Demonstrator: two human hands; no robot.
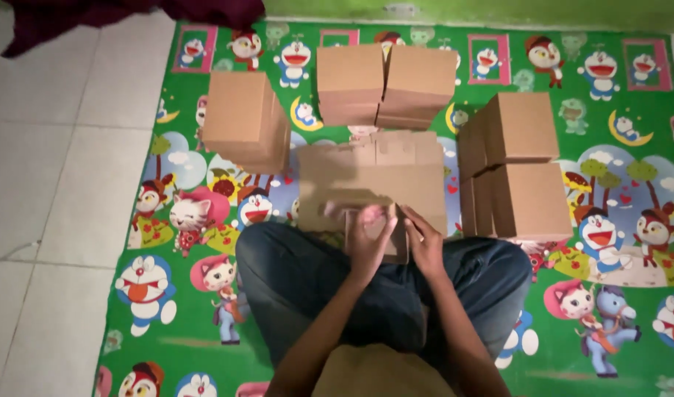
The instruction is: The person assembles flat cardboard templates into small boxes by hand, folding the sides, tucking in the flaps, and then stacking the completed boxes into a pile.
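Observation:
I sit cross-legged in blue jeans on a green cartoon-print mat [168,309]. A small partly folded cardboard box [397,239] sits at my knees between both hands. My left hand [370,235] is blurred and grips its left side; my right hand [425,239] holds its right side. Just beyond it lies a stack of flat unfolded cardboard blanks [373,176].
Finished brown boxes stand around: a stack at far left [245,121], two stacks at the back centre [384,84], and stacked boxes at right [517,165]. White floor tiles [50,169] lie left of the mat. Dark cloth [116,15] sits at top left.

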